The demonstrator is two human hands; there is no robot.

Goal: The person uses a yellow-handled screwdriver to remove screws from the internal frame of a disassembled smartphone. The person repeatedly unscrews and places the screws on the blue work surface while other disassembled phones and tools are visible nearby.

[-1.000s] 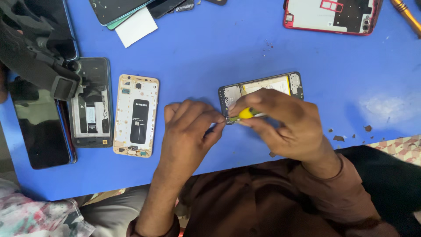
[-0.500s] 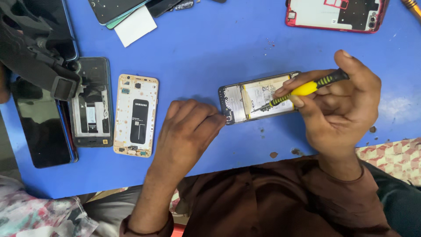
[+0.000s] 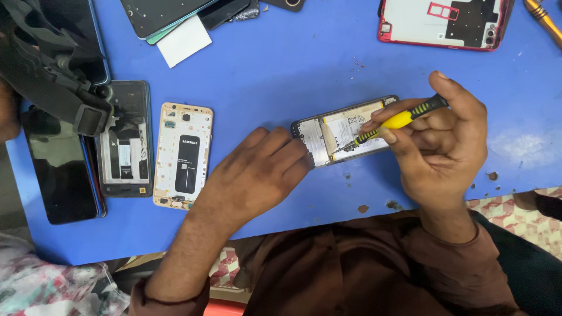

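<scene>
1. Opened phone [image 3: 336, 133]: lies back-up at centre frame on the blue table [image 3: 281, 76], long axis running left to right, slightly tilted. Rear cover is off; a pale battery and a grey shield plate are exposed.
2. Screwdriver [image 3: 393, 122]: yellow and black handle, thin metal shaft. The tip rests on the phone's interior near the middle of its lower edge.
3. Right hand [image 3: 442, 146]: grasps the screwdriver, handle pinched between thumb and fingers, the butt end reaching up past the forefinger. The hand sits at centre right, partly over the phone's right end.
4. Left hand [image 3: 257, 175]: palm down on the table, fingers flat and loose, holding nothing. The fingertips touch the phone's left end.
5. Gold phone frame [image 3: 183, 155]: lies upright at centre left, well apart from the opened phone, internals showing.
6. Dark phone frame [image 3: 124, 140]: just beside the gold one, to its left, also open.
7. Black screen [image 3: 55, 175]: lies at far left, partly under the dark frame.
8. Black strap [image 3: 52, 76]: crosses the upper left of the frame, over the dark frame's top.
9. Phone stack [image 3: 175, 14] with a white card [image 3: 183, 42]: top, left of centre.
10. Red phone shell [image 3: 445, 23]: upper right, inside facing up.
11. Small dark specks [image 3: 363, 208]: scattered along the table's lower edge, lower right of centre.
</scene>
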